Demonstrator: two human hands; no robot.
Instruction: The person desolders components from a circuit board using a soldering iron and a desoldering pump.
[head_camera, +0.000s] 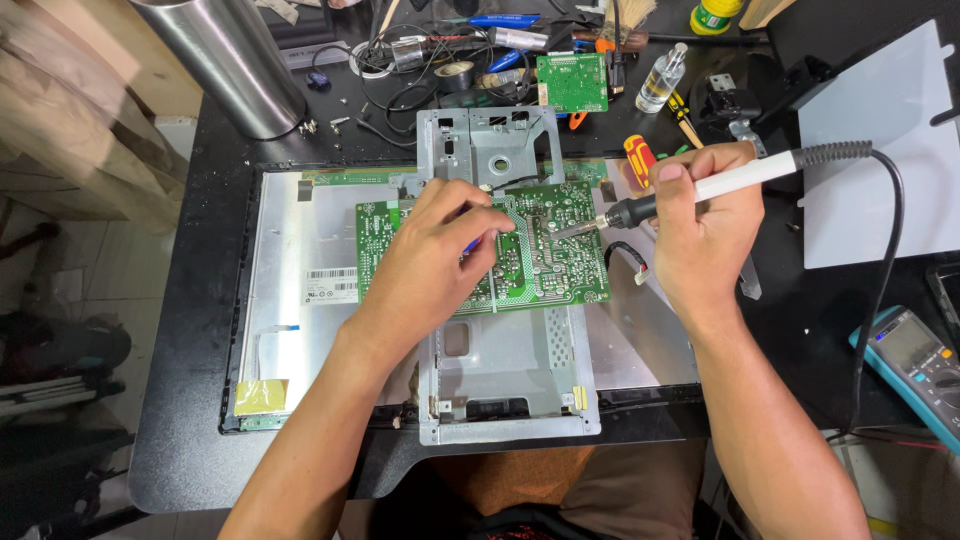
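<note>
A green circuit board (555, 250) lies solder side up on a grey metal bracket (505, 375), which rests on the back of a flat display panel (300, 300). My left hand (435, 255) rests on the board's left half, its fingers pinched on a small blue-tipped thing that is mostly hidden. My right hand (700, 225) grips a white-handled soldering iron (700, 185) like a pen. The iron's tip touches the board near its middle right. The iron's black cable (893, 230) loops off to the right.
A metal cylinder (230, 60) stands at the back left. Behind the panel lie a small green board (572, 82), tangled cables, screwdrivers (640, 160), a clear bottle (661, 80) and tape. A white sheet (880, 190) and a blue multimeter (915, 360) sit at the right.
</note>
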